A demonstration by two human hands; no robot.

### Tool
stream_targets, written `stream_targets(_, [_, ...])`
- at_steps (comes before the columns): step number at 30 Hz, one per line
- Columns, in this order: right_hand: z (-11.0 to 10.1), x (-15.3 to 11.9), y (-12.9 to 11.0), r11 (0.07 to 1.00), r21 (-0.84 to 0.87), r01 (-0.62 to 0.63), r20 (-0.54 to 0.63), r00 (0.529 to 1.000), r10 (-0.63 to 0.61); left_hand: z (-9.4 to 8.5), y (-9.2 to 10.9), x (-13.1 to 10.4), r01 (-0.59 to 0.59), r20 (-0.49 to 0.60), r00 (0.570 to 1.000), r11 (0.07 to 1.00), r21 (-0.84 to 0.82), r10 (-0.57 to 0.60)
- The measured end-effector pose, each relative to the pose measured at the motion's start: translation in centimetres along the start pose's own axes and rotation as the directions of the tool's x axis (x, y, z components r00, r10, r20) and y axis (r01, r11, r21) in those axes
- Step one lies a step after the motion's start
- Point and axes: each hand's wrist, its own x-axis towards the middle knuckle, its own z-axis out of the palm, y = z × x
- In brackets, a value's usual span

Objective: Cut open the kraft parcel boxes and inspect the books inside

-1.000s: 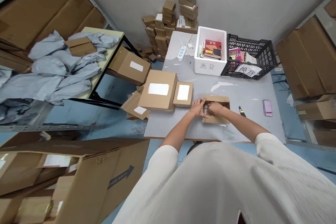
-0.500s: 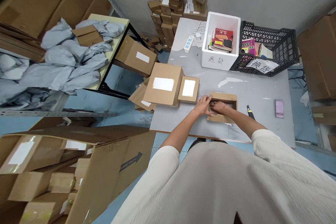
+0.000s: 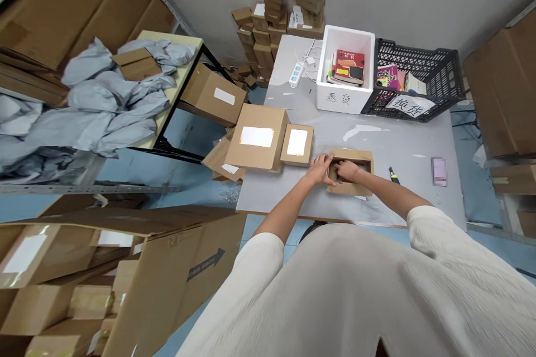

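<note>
An open cardboard box (image 3: pixel 350 188) lies on the grey table (image 3: pixel 268 201) in front of me, its flaps spread. My left hand (image 3: pixel 320 169) grips the left side of this box, thumb toward the near flap. Inside the box is my right hand (image 3: pixel 347 170), its fingers bent down near the left end; whatever they hold is hidden. Left of my hands sit a small closed box (image 3: pixel 288 155) and a larger closed box (image 3: pixel 247 157), both with white labels. A yellow and black cutter (image 3: pixel 393 175) lies to the right of the open box.
At the table's back stand a white foam bin (image 3: pixel 344 99) with books and a black crate (image 3: pixel 444 86). A power strip (image 3: pixel 296 75) lies left of them, a pink item (image 3: pixel 439 171) at the right. Grey bags (image 3: pixel 92 92) cover a left side table; a large carton (image 3: pixel 167 273) stands below.
The whole view has shifted slightly. Both hands stay at the open box, the left on its side and the right inside, with little visible movement.
</note>
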Motion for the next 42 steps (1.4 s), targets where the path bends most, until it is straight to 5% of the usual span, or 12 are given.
stream_targets(7, [-3.6,-4.6,0.7,1.000,-0.026,0.018,-0.092,0.996,-0.020,-0.2,0.1,0.2,0.001,-0.003,1.000,0.999,0.041,-0.001])
stream_targets(11, [-6.5,-8.3,2.5,0.996,0.054,-0.071,-0.277,0.957,0.083,-0.4,0.2,0.2,0.025,-0.028,0.999,0.998,0.059,-0.023])
stream_targets(13, [-7.5,-10.6,4.3,0.976,0.172,-0.136,-0.422,0.885,0.198,-0.4,0.3,0.1,0.041,-0.032,0.999,0.998,0.057,-0.039])
stream_targets(16, [-8.0,-14.4,8.1,0.889,0.416,-0.192,-0.612,0.664,0.430,-0.5,0.5,0.1,0.065,-0.038,0.997,0.997,0.040,-0.064])
stream_targets(19, [-7.5,-18.3,12.5,0.787,0.582,-0.203,-0.641,0.482,0.598,-0.4,0.5,0.1,0.079,-0.049,0.996,0.997,0.016,-0.078])
stream_targets(23, [-5.2,-22.7,17.4,0.689,0.671,-0.273,-0.570,0.404,0.715,-0.5,0.5,0.1,0.095,-0.055,0.994,0.995,0.003,-0.095])
stream_targets(28, [-0.6,-24.1,20.2,0.566,0.703,-0.430,-0.404,0.415,0.816,-0.4,0.5,0.1,0.121,-0.056,0.991,0.992,0.037,-0.119])
stream_targets(33, [4.0,-20.5,18.4,0.591,0.615,-0.522,-0.146,0.661,0.736,-0.4,0.3,0.4,0.152,-0.057,0.987,0.988,0.016,-0.151])
stream_targets(35, [5.4,-18.5,16.8,0.605,0.573,-0.553,-0.054,0.711,0.701,-0.4,0.2,0.4,0.155,-0.058,0.986,0.988,0.023,-0.153])
stream_targets(42, [8.1,-14.7,14.4,0.619,0.540,-0.570,-0.048,0.713,0.699,0.3,0.0,-0.4,0.175,-0.078,0.982,0.984,0.038,-0.172])
